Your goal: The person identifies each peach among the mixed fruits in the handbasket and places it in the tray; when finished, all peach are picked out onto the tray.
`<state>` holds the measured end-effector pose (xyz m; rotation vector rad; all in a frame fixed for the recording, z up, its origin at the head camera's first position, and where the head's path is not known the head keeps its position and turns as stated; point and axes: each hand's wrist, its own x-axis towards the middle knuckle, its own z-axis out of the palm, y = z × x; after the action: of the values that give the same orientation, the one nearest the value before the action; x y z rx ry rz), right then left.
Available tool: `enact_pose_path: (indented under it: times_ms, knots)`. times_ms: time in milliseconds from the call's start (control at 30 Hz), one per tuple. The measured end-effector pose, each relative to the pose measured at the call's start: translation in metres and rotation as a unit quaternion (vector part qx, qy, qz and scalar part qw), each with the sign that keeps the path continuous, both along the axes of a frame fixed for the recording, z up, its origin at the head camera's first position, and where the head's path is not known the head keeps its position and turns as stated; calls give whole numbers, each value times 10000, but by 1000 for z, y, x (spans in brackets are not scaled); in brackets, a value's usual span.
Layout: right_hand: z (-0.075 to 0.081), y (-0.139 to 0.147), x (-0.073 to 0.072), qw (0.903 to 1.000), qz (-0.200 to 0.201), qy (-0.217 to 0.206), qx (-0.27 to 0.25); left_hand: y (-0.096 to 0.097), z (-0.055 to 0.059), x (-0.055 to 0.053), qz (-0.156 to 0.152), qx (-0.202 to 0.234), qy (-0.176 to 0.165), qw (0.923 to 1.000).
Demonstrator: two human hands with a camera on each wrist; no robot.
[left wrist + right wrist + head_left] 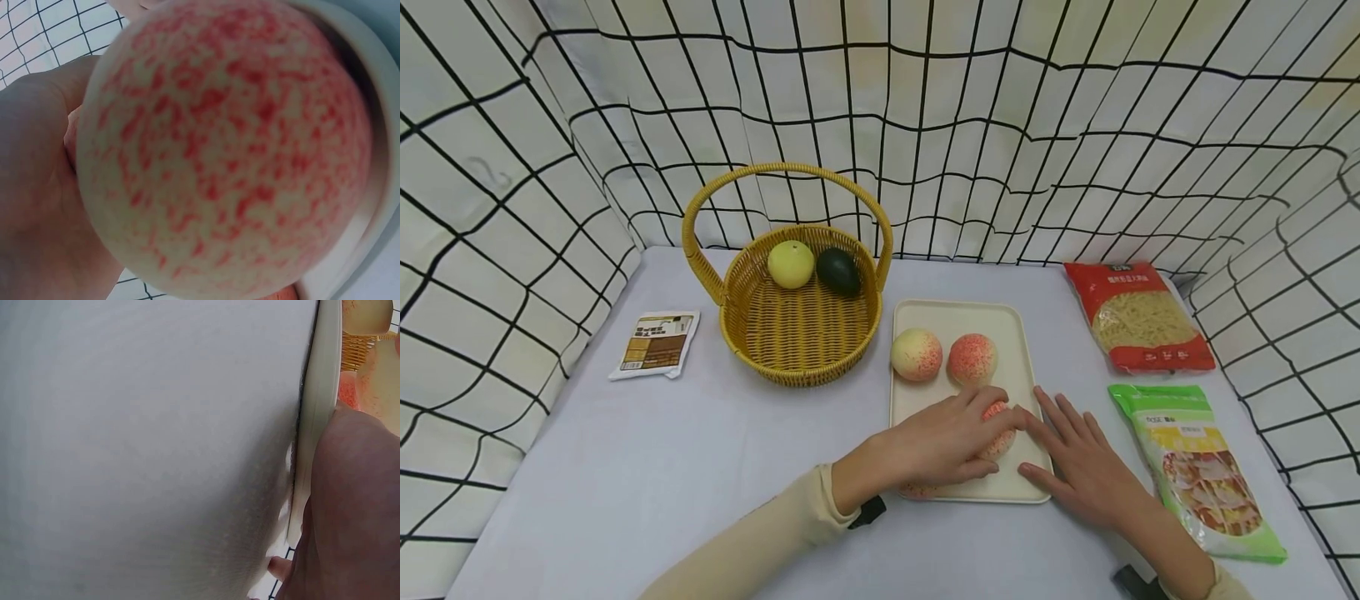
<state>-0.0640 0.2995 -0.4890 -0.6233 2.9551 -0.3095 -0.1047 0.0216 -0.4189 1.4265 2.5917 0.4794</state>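
A cream tray [955, 315] carries several red-speckled peaches. Two of them, a pale peach [917, 355] and a redder peach [972, 359], sit toward its far end. My left hand [943, 437] reaches over the tray with its fingers and thumb curled round another peach [997, 432], which they partly cover. Under that wrist lies one more peach [231, 150], filling the left wrist view and mostly hidden in the head view. My right hand [1086, 467] lies at the tray's right edge, fingers extended; one fingertip is close to the left hand's fingers.
Left of the tray stands a yellow wicker basket [801, 377] with a tall handle, holding a yellow-green round fruit [791, 264] and a dark green avocado-like fruit [838, 272]. A small packet [657, 343] lies far left. A red bag [1142, 321] and a green bag [1206, 479] lie right. Black netting surrounds the table.
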Motion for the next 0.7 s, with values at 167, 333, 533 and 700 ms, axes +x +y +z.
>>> enact_pose_path:
  times_ms: [167,333,533,700]
  knots:
    - [-3,0,-1,10000,3,32,-57,2,0,1,-72,-64,-5,10000]
    - [-3,0,-2,10000,-18,-40,-62,4,0,3,-76,-165,43,9998]
    - [-3,0,-1,9999,11,35,-126,6,-1,4,-114,-317,17,9994]
    - [-2,0,0,9998,53,132,-145,8,-4,4,-109,-413,39,9991]
